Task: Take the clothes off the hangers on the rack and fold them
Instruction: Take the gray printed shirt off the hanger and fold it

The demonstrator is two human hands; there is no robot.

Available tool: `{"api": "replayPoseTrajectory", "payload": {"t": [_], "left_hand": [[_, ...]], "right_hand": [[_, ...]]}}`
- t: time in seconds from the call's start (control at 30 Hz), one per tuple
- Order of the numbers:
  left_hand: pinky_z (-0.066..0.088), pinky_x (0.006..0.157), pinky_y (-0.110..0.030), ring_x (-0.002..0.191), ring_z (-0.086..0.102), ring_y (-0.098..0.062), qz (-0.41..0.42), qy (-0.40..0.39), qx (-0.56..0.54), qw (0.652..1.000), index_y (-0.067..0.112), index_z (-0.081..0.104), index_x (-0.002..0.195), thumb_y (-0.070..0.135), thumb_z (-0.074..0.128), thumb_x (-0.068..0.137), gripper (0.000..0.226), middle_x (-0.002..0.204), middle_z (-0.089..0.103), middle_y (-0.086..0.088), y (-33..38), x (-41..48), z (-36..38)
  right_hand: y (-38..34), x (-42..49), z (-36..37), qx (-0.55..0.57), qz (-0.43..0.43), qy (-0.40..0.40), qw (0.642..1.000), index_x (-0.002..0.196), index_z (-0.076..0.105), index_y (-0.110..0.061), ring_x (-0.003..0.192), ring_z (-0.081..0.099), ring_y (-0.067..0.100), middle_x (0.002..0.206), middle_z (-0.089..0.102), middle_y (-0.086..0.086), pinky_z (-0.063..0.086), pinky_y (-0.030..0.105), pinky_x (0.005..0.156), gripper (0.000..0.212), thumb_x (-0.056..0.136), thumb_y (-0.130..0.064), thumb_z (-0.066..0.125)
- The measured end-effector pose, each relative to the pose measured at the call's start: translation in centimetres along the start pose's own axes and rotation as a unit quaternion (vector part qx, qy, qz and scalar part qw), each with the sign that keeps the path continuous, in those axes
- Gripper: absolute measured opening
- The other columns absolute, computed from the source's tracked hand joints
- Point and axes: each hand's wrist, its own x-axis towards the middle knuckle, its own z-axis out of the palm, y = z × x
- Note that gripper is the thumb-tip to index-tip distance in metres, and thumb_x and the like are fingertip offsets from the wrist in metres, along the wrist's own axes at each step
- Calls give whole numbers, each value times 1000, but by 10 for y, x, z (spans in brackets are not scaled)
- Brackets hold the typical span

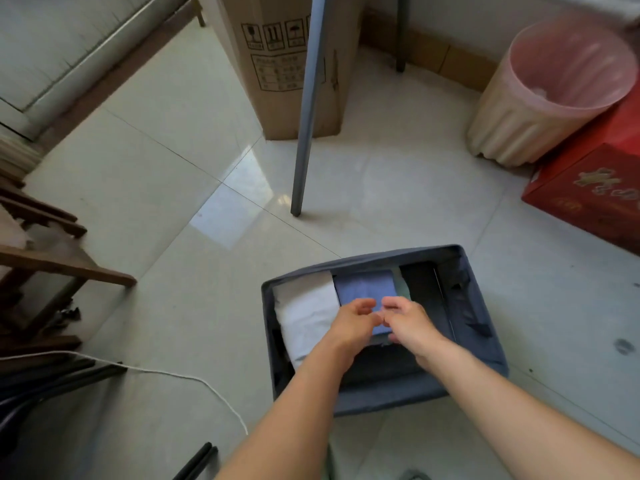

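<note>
We see two bare forearms, the left arm and the right arm, each uncovered from the wrist to the bottom edge of the view. The left hand and the right hand are bare as well, and blur hides their finer detail. Between the arms, at the lower edge, we make out a strip of pale grey-green cloth; we cannot tell whether it is worn.
</note>
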Motion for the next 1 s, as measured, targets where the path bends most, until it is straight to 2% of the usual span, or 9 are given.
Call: {"api": "replayPoseTrajectory", "payload": {"t": [0.1,0.13,0.2,0.3,0.37,0.57,0.67,0.83,1.0], "left_hand": [[49,73,-20,105,57,-13,18,-1,-55,998,13,52,133,7,54,96,38,135,55,-9,21,-40,0],[49,69,-19,98,59,-11,23,0,-69,997,14,54,130,7,54,95,35,131,58,-11,29,-57,-1],[52,73,-22,93,62,-12,38,0,-98,994,15,56,127,8,54,96,31,124,63,-13,45,-91,-3],[53,86,-31,102,63,-17,73,-4,-128,989,15,56,131,12,52,99,32,119,65,-9,71,-150,-8],[53,89,-34,109,63,-19,100,-6,-139,985,13,55,132,13,51,101,31,122,65,-9,89,-188,-10],[54,86,-32,110,65,-21,178,-22,-147,973,16,57,127,14,47,102,27,119,68,-6,143,-293,-7],[54,93,-38,105,67,-20,206,-24,-140,968,16,58,126,15,47,102,26,115,69,-6,169,-342,-4],[57,77,-26,97,68,-13,245,-50,-119,961,21,63,116,20,50,102,20,103,72,-1,199,-409,0],[57,82,-28,99,70,-15,310,-77,-80,944,23,65,114,23,51,101,19,100,75,2,233,-481,1]], "right_hand": [[-27,-42,-12,43,-17,2,999,128,57,-12,102,61,20,116,62,6,54,32,77,31,97,-9,50],[-35,-59,-17,58,-26,2,998,125,58,-11,97,62,18,111,64,6,53,29,70,29,97,-10,51],[-52,-95,-29,86,-42,3,995,121,60,-11,92,63,19,107,66,8,52,29,69,25,97,-9,51],[-79,-153,-49,123,-71,3,990,119,59,-12,91,65,21,103,68,8,54,35,77,24,97,-9,52],[-99,-195,-62,148,-96,-5,984,116,58,-13,88,65,19,100,69,7,54,29,71,20,97,-9,51],[-145,-304,-92,196,-167,11,966,107,62,-10,86,65,21,99,69,9,53,29,73,18,100,-7,46],[-166,-354,-105,215,-185,27,959,104,64,-10,88,66,22,99,70,9,53,32,77,20,101,-10,45],[-190,-432,-125,246,-222,46,942,102,65,-13,93,67,25,103,70,12,53,35,79,19,101,-15,46],[-206,-516,-142,243,-297,69,921,110,66,-15,96,70,23,104,73,8,56,37,84,21,101,-17,47]]}}
